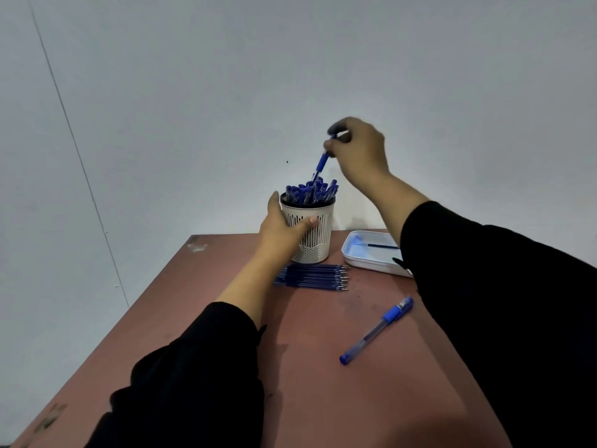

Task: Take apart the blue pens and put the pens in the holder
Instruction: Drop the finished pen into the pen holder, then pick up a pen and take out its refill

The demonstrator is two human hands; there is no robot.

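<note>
A white slotted pen holder point(315, 236) stands at the far edge of the table, packed with several blue pens point(310, 190). My left hand point(281, 226) grips the holder's left side, thumb across its front. Above the holder, my right hand point(358, 147) pinches a blue pen point(322, 161) that points down into the bunch. One capped blue pen point(376, 331) lies loose on the table at the right. A row of several blue refills point(311, 276) lies in front of the holder.
A white tray point(371, 253) with one refill in it sits to the right of the holder, partly hidden by my right sleeve. The reddish-brown table point(323, 383) ends at a white wall just behind the holder; its left edge runs diagonally.
</note>
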